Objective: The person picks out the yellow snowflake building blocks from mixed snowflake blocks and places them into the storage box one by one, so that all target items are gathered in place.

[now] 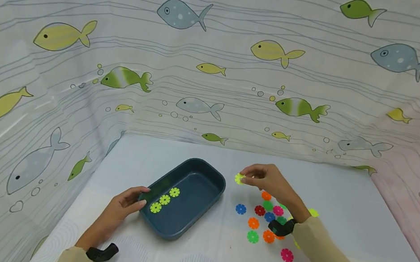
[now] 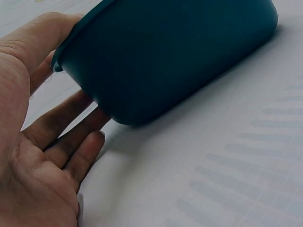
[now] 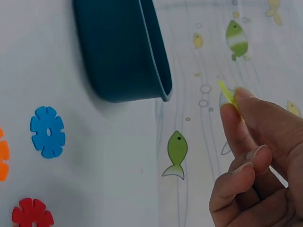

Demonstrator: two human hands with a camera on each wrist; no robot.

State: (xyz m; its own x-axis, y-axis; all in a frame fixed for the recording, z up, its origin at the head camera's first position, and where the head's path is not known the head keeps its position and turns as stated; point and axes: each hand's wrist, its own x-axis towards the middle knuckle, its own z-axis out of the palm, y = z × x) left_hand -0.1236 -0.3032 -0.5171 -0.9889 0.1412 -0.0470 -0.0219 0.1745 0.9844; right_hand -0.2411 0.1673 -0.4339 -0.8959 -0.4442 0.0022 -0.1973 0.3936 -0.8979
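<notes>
Right hand (image 1: 264, 176)'s pinching a yellow disc (image 1: 237, 178) just right of the dark tray (image 1: 194, 194) (left hand (image 1: 122, 205) grips its rim), and that disc looks light, stiffish, best held by the edge.

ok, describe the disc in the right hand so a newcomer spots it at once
Find the dark blue tray in the head view; just right of its far end is the person's right hand. Pinched there is a small, notched yellow-green disc. Three lookalikes lie in the tray and mixed-colour discs on the table; this one alone is held.
</notes>
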